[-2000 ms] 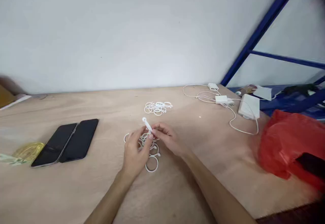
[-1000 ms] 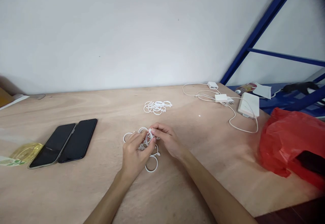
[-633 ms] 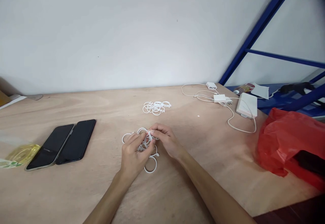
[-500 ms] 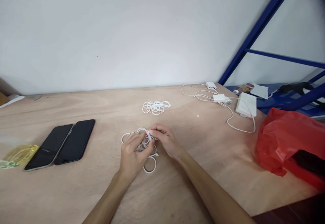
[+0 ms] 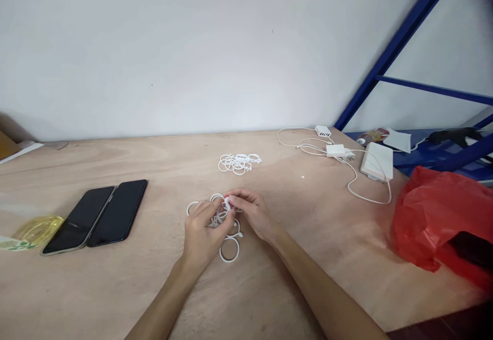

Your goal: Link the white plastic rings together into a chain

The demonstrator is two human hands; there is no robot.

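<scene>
White plastic rings [image 5: 230, 249] lie in a loose tangle on the wooden surface [image 5: 115, 288], right under the person's two hands, and a second small heap of rings [image 5: 239, 164] sits farther up the surface. The left hand [image 5: 202, 237] is curled over the tangle, and the right hand [image 5: 250, 212] reaches in from the other side. The fingers [image 5: 241, 197] of both hands are closed and pinch in on a small white tab [image 5: 227, 205] at the top of the tangle, so they are holding on, not letting go. The fingers hide part of the tab. The rings look very light and thin, a bit stiff but able to bend a little. They may feel slippery, and they seem to hook onto each other, so a tug on one could pull others along. The best place to hold one looks like its small tab or its thin edge, with a finger and thumb. Two black phones [image 5: 94, 213] lie to the left, and a red plastic bag [image 5: 435, 222] lies to the right, past a white charger [image 5: 336, 150] and its white cable [image 5: 356, 188].
</scene>
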